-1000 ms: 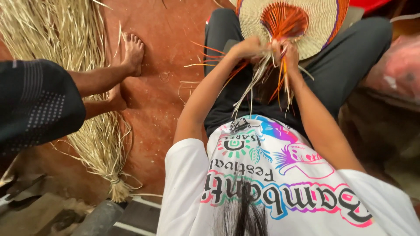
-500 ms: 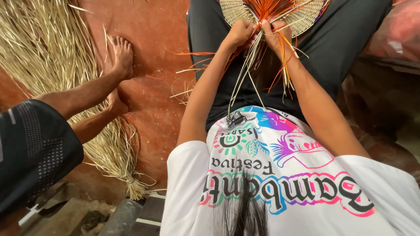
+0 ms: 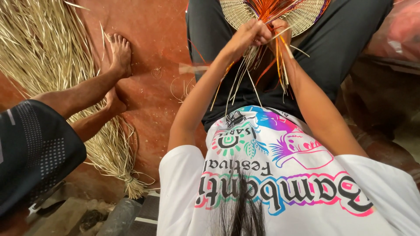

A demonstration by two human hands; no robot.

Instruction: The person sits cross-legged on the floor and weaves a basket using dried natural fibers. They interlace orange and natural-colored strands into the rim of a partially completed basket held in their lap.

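Weaving in progress: on the seated person's lap, the round woven disc (image 3: 238, 13) carries loose orange and pale strands (image 3: 262, 65), which the left hand (image 3: 249, 37) and right hand (image 3: 280, 35) pinch together just below its centre, the next interlacing probably needing one strand separated.

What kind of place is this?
Probably a home weaving spot on a bare reddish floor: a tied bundle of dried straw lies there, and both hands work strands into a round woven piece.

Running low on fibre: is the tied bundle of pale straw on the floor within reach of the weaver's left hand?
Probably not without leaning: the left hand grips strands at the woven disc, and the straw bundle lies beyond another person's legs.
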